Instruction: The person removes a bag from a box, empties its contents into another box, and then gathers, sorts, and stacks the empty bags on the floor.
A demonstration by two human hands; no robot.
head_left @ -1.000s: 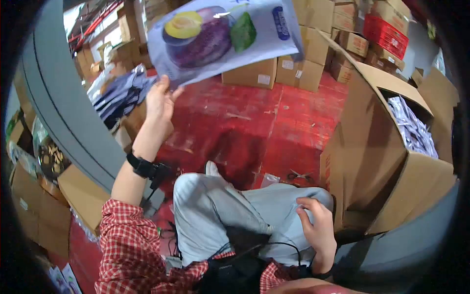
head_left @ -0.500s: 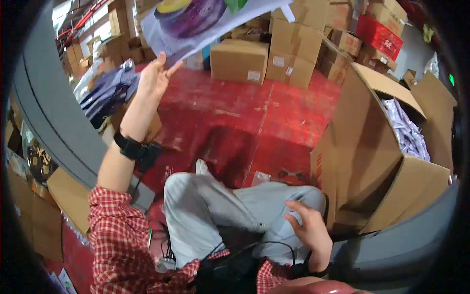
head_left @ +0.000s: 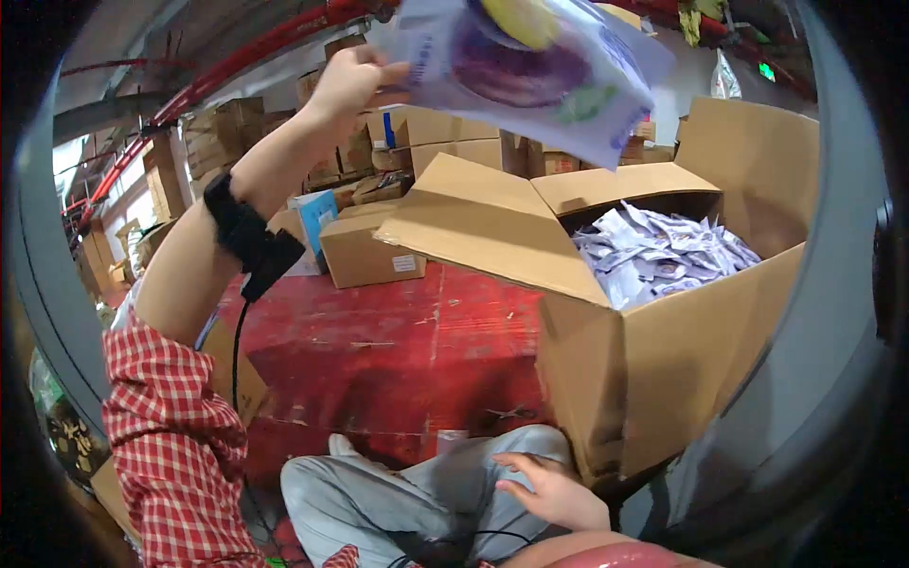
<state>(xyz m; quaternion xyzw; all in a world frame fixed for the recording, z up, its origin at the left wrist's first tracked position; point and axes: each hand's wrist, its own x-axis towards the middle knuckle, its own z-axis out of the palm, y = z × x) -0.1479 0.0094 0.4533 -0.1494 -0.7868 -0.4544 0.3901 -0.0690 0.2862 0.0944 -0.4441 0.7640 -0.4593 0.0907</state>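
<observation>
My left hand [head_left: 355, 87] is raised at the upper left, its fingers closed on the left edge of a lilac printed plastic bag [head_left: 606, 109]. The bag hangs tilted, with a purple fruit picture on it; its top is cut off by the view. Low in the view, my right hand [head_left: 559, 494] is by my bent knee, fingers apart and holding nothing. To the right stands a large open carton [head_left: 691, 350], flaps up, filled with crumpled lilac packets [head_left: 663, 251]. The bag is in front of and above this carton.
A closed carton [head_left: 374, 251] and a blue box [head_left: 317, 220] stand ahead on the red floor [head_left: 379, 331]. Scissors [head_left: 511, 413] lie on the floor near my knee. Grey surfaces [head_left: 828, 312] flank me, and stacked cartons [head_left: 227, 133] line the back.
My view has tilted up and swung right, showing more of the open carton's packets. My left hand, still gripping the bag, has moved it rightward towards the carton. My right hand stays low, open.
</observation>
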